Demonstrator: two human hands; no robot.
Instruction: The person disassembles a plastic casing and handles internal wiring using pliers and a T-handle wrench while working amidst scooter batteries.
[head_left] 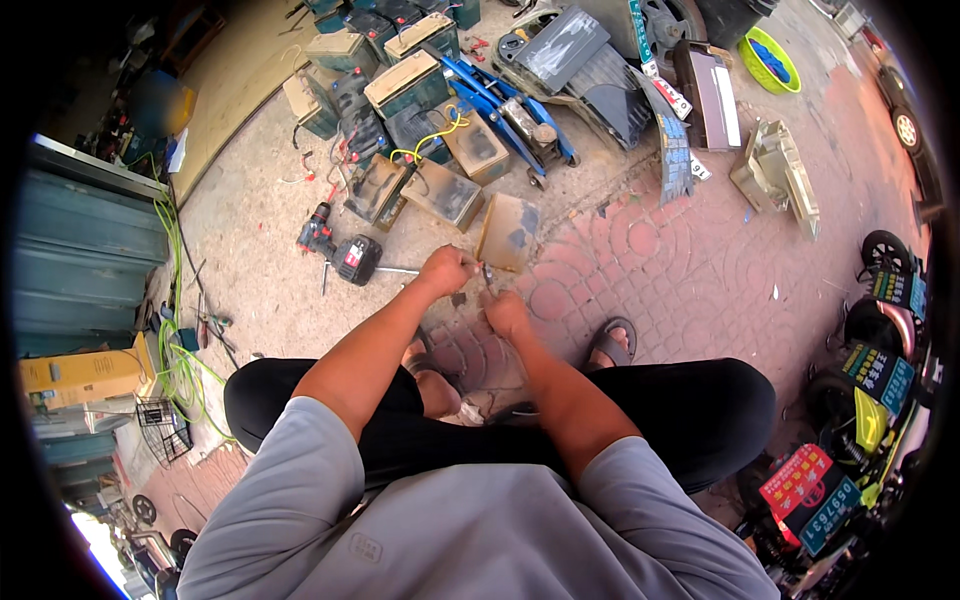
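Note:
My left hand (448, 268) is closed, its fingertips at a small metal tool or part (488, 276) between my hands; its exact kind is too small to tell. My right hand (505, 311) grips the lower end of that piece, just below and right of my left hand. A dusty brown block-shaped battery (508, 230) lies just beyond my fingers. Left of them on the concrete rests a black-and-red cordless drill (355, 259), with a metal rod (400, 271) beside it.
Dusty batteries (405, 78), a yellow cable, a blue floor jack (510, 125) and loose plastic panels (570, 70) fill the far side. A lime basket (768, 62) sits behind. Scooters (870, 380) line the right; green cables (180, 340) and a wire basket (160, 428) lie left.

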